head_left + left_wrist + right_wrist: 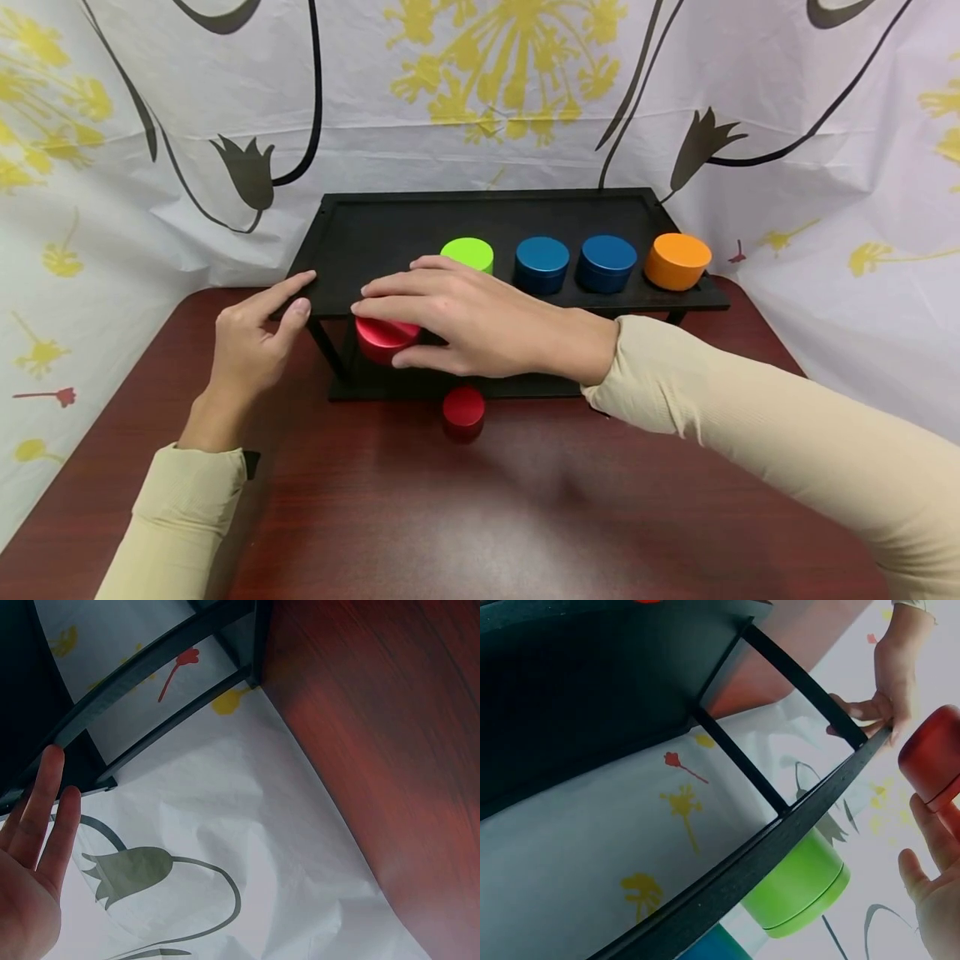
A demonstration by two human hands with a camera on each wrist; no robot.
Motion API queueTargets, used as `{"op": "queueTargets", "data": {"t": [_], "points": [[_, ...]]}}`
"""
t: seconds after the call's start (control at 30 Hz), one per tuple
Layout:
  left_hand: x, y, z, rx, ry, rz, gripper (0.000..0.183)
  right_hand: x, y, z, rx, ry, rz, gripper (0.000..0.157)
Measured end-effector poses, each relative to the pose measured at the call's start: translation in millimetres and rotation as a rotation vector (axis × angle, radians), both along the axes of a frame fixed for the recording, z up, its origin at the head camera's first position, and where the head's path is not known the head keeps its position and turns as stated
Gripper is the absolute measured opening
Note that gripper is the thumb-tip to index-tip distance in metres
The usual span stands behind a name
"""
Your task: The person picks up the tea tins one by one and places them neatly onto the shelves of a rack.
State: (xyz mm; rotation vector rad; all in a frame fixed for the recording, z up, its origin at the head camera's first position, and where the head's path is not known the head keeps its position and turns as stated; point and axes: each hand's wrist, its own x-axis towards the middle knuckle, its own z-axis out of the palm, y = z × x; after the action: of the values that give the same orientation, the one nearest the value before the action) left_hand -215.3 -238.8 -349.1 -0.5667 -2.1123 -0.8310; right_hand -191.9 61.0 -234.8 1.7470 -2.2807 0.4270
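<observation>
My right hand (465,321) grips a red round tin (385,337) between thumb and fingers, near the front left edge of a black two-tier rack (390,225). In the right wrist view the red tin (934,757) shows beside the rack's top edge, with the right hand's fingertips (928,814) on it. My left hand (255,333) touches the rack's front left corner with straight fingers; in the left wrist view its fingertips (52,757) are at the dark frame. A lime green tin (468,252) stands on the top tier, partly hidden behind the right hand.
Two blue tins (542,265) and an orange tin (678,261) stand along the top tier's front, to the right. A smaller red tin (463,410) sits on the brown table (480,508) before the rack. A patterned white curtain (465,142) hangs behind and at both sides.
</observation>
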Motion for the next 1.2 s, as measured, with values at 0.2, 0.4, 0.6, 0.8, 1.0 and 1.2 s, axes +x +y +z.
{"op": "queueTargets", "data": {"t": [0.2,0.4,0.6,0.8,1.0,1.2], "points": [[0.3,0.4,-0.8,0.01,0.004,-0.002,0.032,-7.6,-2.2,5.4,0.008,-0.012,-0.029,0.053],[0.1,0.1,-1.5,-0.002,-0.004,0.001,0.033,-17.0,-2.8,10.4,0.02,-0.048,-0.078,0.055],[-0.3,-0.5,-1.7,-0.007,-0.007,0.001,0.034,-23.7,-2.2,12.1,0.067,-0.034,-0.131,0.056],[-0.2,0.4,-2.5,0.018,-0.002,-0.001,0.033,-30.5,-3.5,12.3,0.087,-0.031,-0.167,0.055],[-0.8,-0.3,-3.2,0.021,0.0,-0.004,0.033,-38.5,-7.6,13.9,0.105,-0.031,-0.208,0.054],[-0.9,0.1,-2.7,0.02,0.007,-0.01,0.033,-43.9,-10.9,15.0,0.118,-0.052,-0.241,0.053]]}}
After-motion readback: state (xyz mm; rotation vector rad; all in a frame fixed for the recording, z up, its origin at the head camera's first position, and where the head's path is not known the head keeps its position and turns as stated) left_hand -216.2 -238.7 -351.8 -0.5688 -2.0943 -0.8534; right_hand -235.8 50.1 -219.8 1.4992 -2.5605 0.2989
